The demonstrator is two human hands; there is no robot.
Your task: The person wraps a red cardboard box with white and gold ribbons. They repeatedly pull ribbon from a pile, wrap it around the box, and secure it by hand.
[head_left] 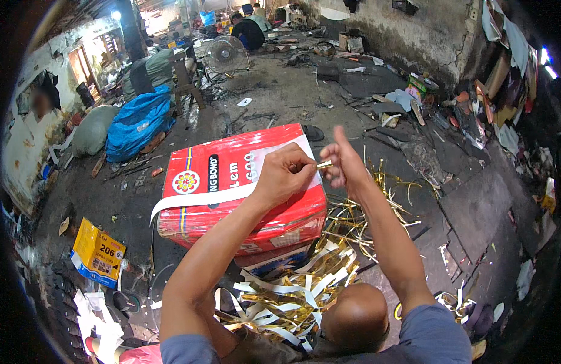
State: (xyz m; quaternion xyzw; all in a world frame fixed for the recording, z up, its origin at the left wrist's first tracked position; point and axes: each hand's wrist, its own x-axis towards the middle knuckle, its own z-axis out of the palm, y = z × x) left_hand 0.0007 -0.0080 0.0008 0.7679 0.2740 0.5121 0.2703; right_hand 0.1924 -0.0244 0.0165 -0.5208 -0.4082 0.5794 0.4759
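Note:
A long white strip [215, 196] lies across the top of a red cardboard carton [244, 227] and hangs over its left edge. My left hand [283, 174] pinches the strip near the carton's right side. A short gold end [324, 164] sticks out beyond those fingertips, toward my right hand [346, 162]. That hand is raised just off the carton's right edge, thumb up and apart from its loosely bent fingers, close by the gold end. Nothing is plainly gripped in it. Part of the strip is hidden under my left hand.
Tangled gold-and-white strips [304, 297] lie below the carton, with thin gold strands [377, 206] to its right. A yellow box [100, 252] stands at left. Farther off are a blue sack [138, 124], a standing fan [226, 56] and a crouching person [249, 33]. Scraps litter the right wall.

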